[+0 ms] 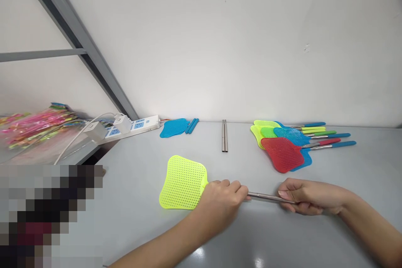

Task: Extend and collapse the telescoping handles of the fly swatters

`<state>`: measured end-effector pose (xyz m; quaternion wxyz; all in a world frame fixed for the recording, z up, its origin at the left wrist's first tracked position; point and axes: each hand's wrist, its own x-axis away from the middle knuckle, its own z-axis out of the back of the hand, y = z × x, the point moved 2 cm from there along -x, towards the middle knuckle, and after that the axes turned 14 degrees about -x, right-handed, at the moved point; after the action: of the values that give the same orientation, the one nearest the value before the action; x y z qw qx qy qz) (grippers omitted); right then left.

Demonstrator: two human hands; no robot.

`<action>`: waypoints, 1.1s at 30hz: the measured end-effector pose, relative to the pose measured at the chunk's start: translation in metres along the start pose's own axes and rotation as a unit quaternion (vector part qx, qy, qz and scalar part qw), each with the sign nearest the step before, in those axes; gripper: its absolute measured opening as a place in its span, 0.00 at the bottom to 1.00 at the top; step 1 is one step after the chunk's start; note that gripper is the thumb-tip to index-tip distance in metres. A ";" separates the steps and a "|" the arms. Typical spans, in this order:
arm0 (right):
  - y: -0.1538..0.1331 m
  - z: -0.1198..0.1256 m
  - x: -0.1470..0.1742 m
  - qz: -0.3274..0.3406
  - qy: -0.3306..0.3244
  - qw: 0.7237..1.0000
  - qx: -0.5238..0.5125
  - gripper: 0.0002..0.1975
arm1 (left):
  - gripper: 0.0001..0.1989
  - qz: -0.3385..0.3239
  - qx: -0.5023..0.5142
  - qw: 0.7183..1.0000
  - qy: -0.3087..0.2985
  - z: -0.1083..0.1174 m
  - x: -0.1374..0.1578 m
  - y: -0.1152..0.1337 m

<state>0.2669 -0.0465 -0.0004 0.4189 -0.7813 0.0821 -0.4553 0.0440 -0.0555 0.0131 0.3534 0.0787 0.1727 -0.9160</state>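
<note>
A yellow fly swatter point(184, 182) with a square perforated head lies across in front of me, just over the grey table. My left hand point(224, 197) is wrapped round it where the head meets the metal rod point(264, 196). At the other end of the rod, my right hand point(303, 196) is closed with thumb and fingers round it. The rod's far end is hidden in the right hand, so I cannot tell whether a grip sleeve is on it.
Several assembled fly swatters point(282, 155) in red, blue, green and yellow are piled at the right. Metal rods point(224, 136) lie at the back middle, near a blue swatter head point(175, 127) and blue handle sleeves point(192, 126). A power strip point(135, 127) and plastic-wrapped goods point(40, 125) are at the left.
</note>
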 end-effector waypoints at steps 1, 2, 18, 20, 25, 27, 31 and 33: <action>-0.001 -0.001 0.000 0.000 0.002 1.000 0.000 0.17 | 0.12 0.001 0.000 1.000 0.000 0.000 0.000 0.001; -0.001 -0.002 0.000 -0.001 0.004 1.000 0.000 0.17 | 0.12 0.003 0.000 1.000 0.001 -0.001 0.001 0.001; -0.005 -0.013 -0.002 0.000 -0.022 1.000 0.000 0.16 | 0.11 0.002 0.026 0.999 -0.039 -0.001 0.001 0.010; -0.007 -0.012 -0.001 0.008 -0.020 1.000 0.008 0.16 | 0.11 0.007 0.037 0.998 -0.058 0.000 -0.001 0.010; -0.012 -0.014 -0.001 0.042 -0.006 0.999 0.023 0.17 | 0.14 0.006 0.087 0.992 -0.095 0.006 -0.006 -0.003; -0.014 -0.015 0.000 0.055 -0.005 0.998 0.034 0.19 | 0.15 0.007 0.101 0.991 -0.091 0.008 -0.007 -0.010; -0.015 -0.012 0.004 0.053 0.003 0.996 0.067 0.20 | 0.15 0.009 0.106 0.991 -0.077 0.007 -0.008 -0.022; -0.015 -0.008 0.005 0.059 0.020 0.995 0.076 0.21 | 0.16 0.016 0.099 0.992 -0.070 0.005 -0.008 -0.026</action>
<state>0.2600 -0.0441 0.0152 0.5012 -0.7320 0.1020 -0.4500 0.0322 -0.0341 0.0264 0.3694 0.0513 0.0548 -0.9262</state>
